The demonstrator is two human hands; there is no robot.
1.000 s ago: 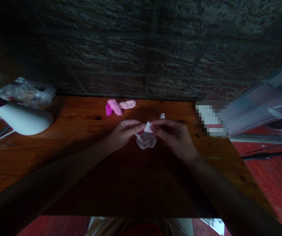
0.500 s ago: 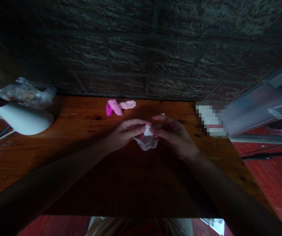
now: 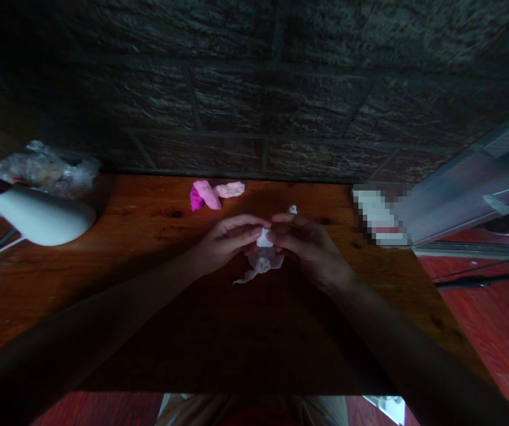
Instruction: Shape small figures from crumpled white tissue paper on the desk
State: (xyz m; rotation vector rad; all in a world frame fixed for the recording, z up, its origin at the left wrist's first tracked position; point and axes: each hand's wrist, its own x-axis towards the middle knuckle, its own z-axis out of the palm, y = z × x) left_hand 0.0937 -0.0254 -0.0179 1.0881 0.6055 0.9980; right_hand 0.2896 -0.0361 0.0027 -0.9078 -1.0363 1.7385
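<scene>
My left hand (image 3: 225, 239) and my right hand (image 3: 305, 245) meet over the middle of a wooden table (image 3: 148, 307). Both pinch a small white lump (image 3: 264, 239) between their fingertips. A thin, crumpled translucent wrapper (image 3: 261, 264) hangs below the lump, with one corner trailing down to the left. Behind my right fingers a small white scrap (image 3: 292, 209) lies on the table. Farther back are three soft lumps together: a magenta one (image 3: 196, 200), a pink one (image 3: 207, 193) and a pale pink one (image 3: 231, 189).
A white lamp head (image 3: 41, 216) reaches in from the left, with a crumpled clear plastic bag (image 3: 44, 168) behind it. A dark brick-pattern wall (image 3: 258, 89) backs the table. A blurred white box (image 3: 376, 216) and a glass panel (image 3: 472, 189) stand at the right.
My hands have drawn closer together around the white lump. The wrapper below has crumpled narrower, and one corner now trails down to the left.
</scene>
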